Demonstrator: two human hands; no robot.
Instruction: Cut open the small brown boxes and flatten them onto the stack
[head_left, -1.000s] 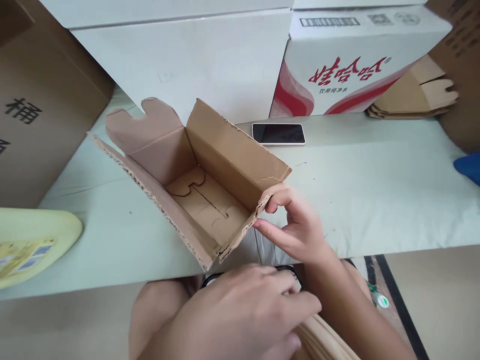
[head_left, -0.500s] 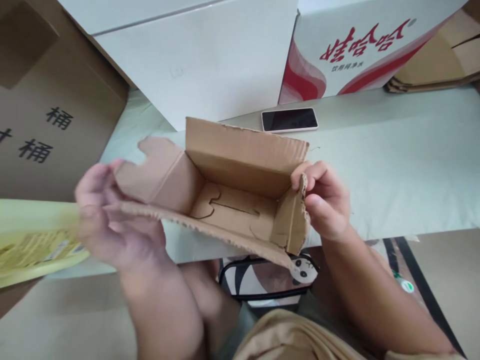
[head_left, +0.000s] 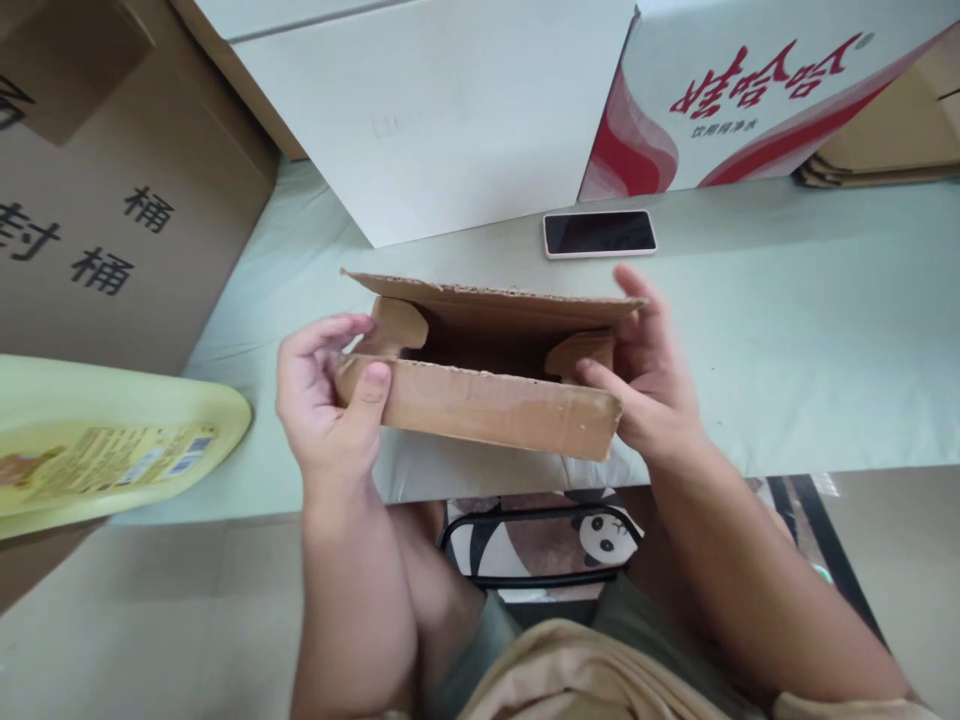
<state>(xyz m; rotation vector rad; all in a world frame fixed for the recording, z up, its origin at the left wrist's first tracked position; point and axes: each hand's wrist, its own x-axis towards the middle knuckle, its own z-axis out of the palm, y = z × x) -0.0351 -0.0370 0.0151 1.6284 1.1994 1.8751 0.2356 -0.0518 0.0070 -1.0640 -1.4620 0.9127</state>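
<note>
A small brown cardboard box (head_left: 487, 405) sits at the table's front edge, its long near flap raised and its two end flaps folded inward. My left hand (head_left: 326, 400) grips the box's left end, thumb pressed on the near flap and fingers curled over the left end flap. My right hand (head_left: 649, 375) holds the right end, thumb on the folded right flap and fingers stretched up behind the far wall. The box's inside is mostly hidden in shadow.
A phone (head_left: 599, 232) lies face up behind the box on the pale green table (head_left: 787, 330). Large white cartons (head_left: 450, 110) and a red-printed carton (head_left: 750, 90) stand at the back, a brown carton (head_left: 112, 200) at left, a yellow tray (head_left: 112, 440) front left. Flat cardboard (head_left: 885, 150) lies far right.
The box has turned square to me and its end flaps have folded inward. My left hand came up from my lap and gripped the left end; the near flap rose.
</note>
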